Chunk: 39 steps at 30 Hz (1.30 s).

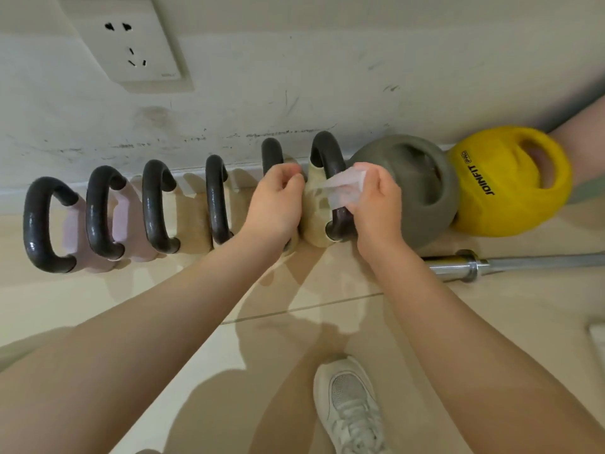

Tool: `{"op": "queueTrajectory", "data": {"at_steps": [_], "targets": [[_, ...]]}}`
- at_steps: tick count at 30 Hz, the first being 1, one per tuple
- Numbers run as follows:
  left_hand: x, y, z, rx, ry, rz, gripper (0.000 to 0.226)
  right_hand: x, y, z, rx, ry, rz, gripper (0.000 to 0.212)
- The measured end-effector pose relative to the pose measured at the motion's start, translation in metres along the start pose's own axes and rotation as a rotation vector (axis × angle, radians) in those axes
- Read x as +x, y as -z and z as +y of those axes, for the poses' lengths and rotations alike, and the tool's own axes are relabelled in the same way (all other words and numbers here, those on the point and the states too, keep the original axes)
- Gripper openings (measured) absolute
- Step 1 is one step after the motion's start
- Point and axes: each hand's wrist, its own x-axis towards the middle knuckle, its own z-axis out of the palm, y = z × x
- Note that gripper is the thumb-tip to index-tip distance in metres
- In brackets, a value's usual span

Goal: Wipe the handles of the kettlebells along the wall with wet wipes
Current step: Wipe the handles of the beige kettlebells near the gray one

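Note:
Several kettlebells stand in a row along the wall, each with a dark looped handle: two pink ones [73, 231] at the left, cream ones [193, 221] further right. My right hand [376, 204] holds a white wet wipe [343, 188] against the handle of the rightmost cream kettlebell [329, 158]. My left hand [278, 204] is closed over the handle of the neighbouring kettlebell [271, 152], hiding its lower half. A grey kettlebell [422, 191] and a yellow one [504, 188] lie to the right.
A chrome barbell bar [491, 265] lies on the tiled floor at the right. A wall socket [131, 44] sits above the row. My white shoe [350, 407] is at the bottom. Another person's arm [582, 139] reaches through the yellow kettlebell's handle.

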Motion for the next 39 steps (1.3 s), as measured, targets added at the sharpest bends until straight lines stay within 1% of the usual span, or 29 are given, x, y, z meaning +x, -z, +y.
{"op": "queueTrajectory", "data": {"at_steps": [2,4,6,8,9,10,13,14,16,18,19,22,24,26,27,29,31,33,35,37,39], "targets": [[0.006,-0.016,0.005,0.078,0.073,-0.053,0.037,0.012,0.005,0.003,0.032,-0.004,0.143,0.031],[0.016,-0.03,0.004,0.181,0.103,-0.104,0.042,0.022,0.011,0.002,0.067,0.033,0.234,0.031],[0.027,-0.041,0.003,0.222,0.166,-0.125,0.048,0.034,0.014,0.002,0.095,0.074,0.294,0.032],[0.036,-0.048,-0.001,0.209,0.207,-0.118,0.051,0.043,0.012,0.004,0.075,0.099,0.319,0.032],[0.04,-0.05,-0.003,0.183,0.199,-0.121,0.05,0.045,0.009,0.006,0.075,0.1,0.285,0.032],[0.042,-0.053,-0.006,0.155,0.183,-0.123,0.048,0.045,0.005,0.009,0.081,0.082,0.199,0.032],[0.047,-0.056,-0.011,0.103,0.173,-0.09,0.043,0.037,-0.007,0.014,0.037,-0.078,-0.223,0.036],[0.048,-0.056,-0.011,0.072,0.185,-0.079,0.042,0.037,-0.008,0.016,0.03,-0.117,-0.285,0.038],[0.05,-0.056,-0.012,0.015,0.211,-0.066,0.04,0.046,-0.008,0.017,0.105,-0.173,-0.277,0.037],[0.052,-0.058,-0.012,0.026,0.211,-0.048,0.041,0.061,-0.012,0.017,0.132,-0.188,-0.276,0.03],[0.054,-0.059,-0.012,0.036,0.209,-0.043,0.04,0.067,-0.015,0.016,0.115,-0.18,-0.293,0.027],[0.057,-0.057,-0.013,0.037,0.209,-0.053,0.038,0.072,-0.023,0.019,0.005,-0.146,-0.366,0.034],[0.057,-0.056,-0.014,0.024,0.213,-0.069,0.036,0.068,-0.018,0.03,-0.091,-0.119,-0.418,0.026],[0.058,-0.056,-0.014,0.004,0.214,-0.079,0.031,0.064,-0.012,0.034,-0.119,-0.147,-0.452,0.03],[0.058,-0.057,-0.014,-0.015,0.218,-0.075,0.024,0.066,-0.011,0.033,-0.105,-0.155,-0.45,0.034],[0.058,-0.058,-0.012,-0.077,0.246,-0.069,0.013,0.075,-0.02,0.021,-0.081,-0.156,-0.407,0.039],[0.059,-0.059,-0.011,-0.117,0.269,-0.078,0.016,0.084,-0.029,0.013,-0.087,-0.16,-0.375,0.04],[0.057,-0.058,-0.012,-0.105,0.264,-0.093,0.018,0.08,-0.029,0.017,-0.094,-0.163,-0.375,0.043],[0.055,-0.059,-0.011,-0.111,0.261,-0.113,0.019,0.066,-0.018,0.03,-0.141,-0.095,-0.385,0.042],[0.054,-0.059,-0.011,-0.121,0.264,-0.121,0.022,0.048,-0.005,0.042,-0.254,0.014,-0.37,0.035],[0.056,-0.059,-0.011,-0.123,0.265,-0.114,0.025,0.029,0.001,0.053,-0.292,0.074,-0.347,0.031]]}}
